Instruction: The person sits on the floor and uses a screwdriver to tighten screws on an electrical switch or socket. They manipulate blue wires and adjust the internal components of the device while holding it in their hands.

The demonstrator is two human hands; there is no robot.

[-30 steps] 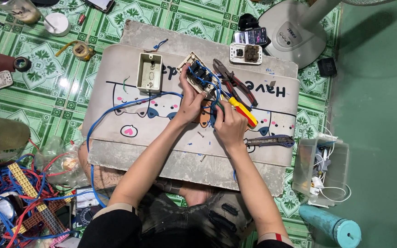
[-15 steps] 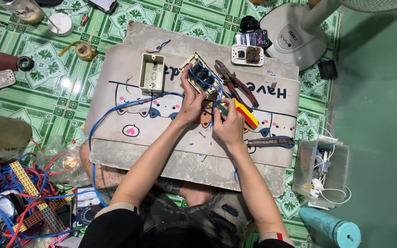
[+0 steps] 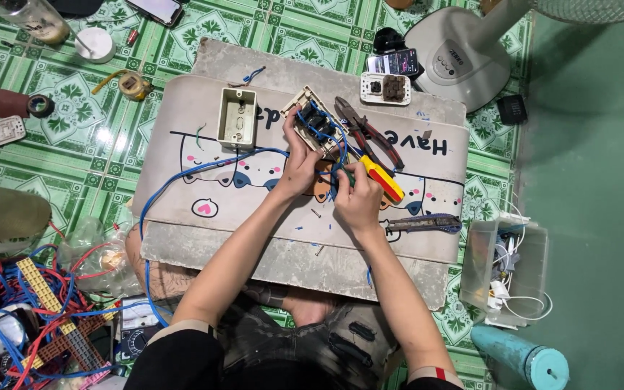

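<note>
Right now your left hand has its fingers clenched around the beige switch module, tilting it so the wired back faces you; that grip seems meant to steady it while you work on its terminals. Your right hand has its fingers wrapped around the yellow-and-red screwdriver, which points up and left toward the blue wires at the module. The module sits near the top middle of the pale board that serves as your surface, laid on the green tiled floor.

Just beside the module, to the right, lie the red-handled pliers, close enough to grab. The empty wall box rests on the left part of the board, apart from your hands, with a long blue cable curving past it. A utility knife lies near your right wrist.

Compared with half a second ago, both hands sit a touch lower and closer together, and the screwdriver looks slightly more level. The module, the pliers and the wall box have not shifted.
</note>
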